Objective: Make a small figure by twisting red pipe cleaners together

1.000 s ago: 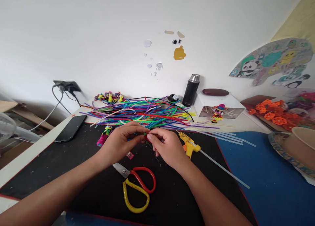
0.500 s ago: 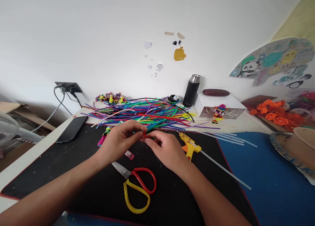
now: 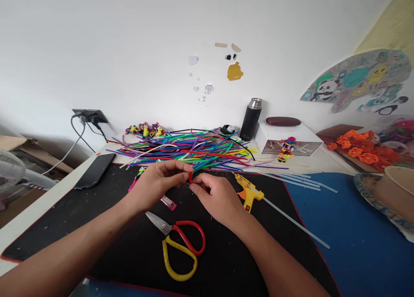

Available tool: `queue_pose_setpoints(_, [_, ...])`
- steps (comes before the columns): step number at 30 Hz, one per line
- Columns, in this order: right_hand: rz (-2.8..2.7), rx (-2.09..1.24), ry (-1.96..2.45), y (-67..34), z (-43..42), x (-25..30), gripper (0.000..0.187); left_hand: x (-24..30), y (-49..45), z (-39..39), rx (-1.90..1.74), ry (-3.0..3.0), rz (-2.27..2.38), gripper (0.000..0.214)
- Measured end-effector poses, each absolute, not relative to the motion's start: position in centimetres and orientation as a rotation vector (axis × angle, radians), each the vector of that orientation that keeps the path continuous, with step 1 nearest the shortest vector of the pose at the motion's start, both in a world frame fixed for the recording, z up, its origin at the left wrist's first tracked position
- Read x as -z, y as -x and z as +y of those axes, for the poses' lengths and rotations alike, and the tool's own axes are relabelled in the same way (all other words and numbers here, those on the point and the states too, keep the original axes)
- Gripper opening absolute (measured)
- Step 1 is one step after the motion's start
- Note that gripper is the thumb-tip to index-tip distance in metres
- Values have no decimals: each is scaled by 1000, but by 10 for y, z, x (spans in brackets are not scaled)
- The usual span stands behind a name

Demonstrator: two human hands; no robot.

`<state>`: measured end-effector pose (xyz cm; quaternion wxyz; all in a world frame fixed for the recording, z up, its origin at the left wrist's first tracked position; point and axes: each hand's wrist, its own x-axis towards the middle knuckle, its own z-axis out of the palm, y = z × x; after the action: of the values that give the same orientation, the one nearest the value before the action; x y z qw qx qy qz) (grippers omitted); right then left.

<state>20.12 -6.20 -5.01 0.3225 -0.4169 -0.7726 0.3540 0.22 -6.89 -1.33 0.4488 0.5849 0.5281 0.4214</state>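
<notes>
A short red piece of pipe cleaner (image 3: 190, 176) is pinched between my two hands above the black mat (image 3: 129, 245). My left hand (image 3: 158, 180) grips its upper end between thumb and forefinger. Lower down, the fingertips of my right hand (image 3: 215, 193) close on the same piece. Below my hands lie scissors (image 3: 174, 236) with one red and one yellow handle, their blades toward the left. A small pink lighter-like item (image 3: 168, 203) rests under my left wrist. Partly hidden behind my left hand is a pink and green fuzzy figure (image 3: 134, 182).
A pile of coloured pipe cleaners (image 3: 181, 150) spreads along the wall. Right of my hands is a yellow glue gun (image 3: 249, 191) with a long glue stick (image 3: 297, 223). A black flask (image 3: 251, 119), white box (image 3: 291, 135), small figure (image 3: 286, 149), phone (image 3: 95, 171) and straw hat (image 3: 391, 198) stand around.
My hands have drawn slightly apart, and more of the red piece shows between them. My view has shifted very slightly. The scissors and glue gun lie as before.
</notes>
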Motion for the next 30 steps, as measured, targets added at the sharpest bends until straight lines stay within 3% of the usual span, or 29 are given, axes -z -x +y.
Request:
queue_pose_setpoints(11, [-2007, -976, 1073, -202, -62, 46, 17, 4, -12, -75, -970, -1096, 1201, 24])
queue_pose_setpoints(22, [-2185, -794, 1225, -202, -62, 48, 9, 0, 3, -82, -576, -1349, 1296, 18])
queue_pose_setpoints(30, [-2275, -619, 1219, -202, -59, 56, 12, 25, 7, -80, -557, -1431, 1304, 15])
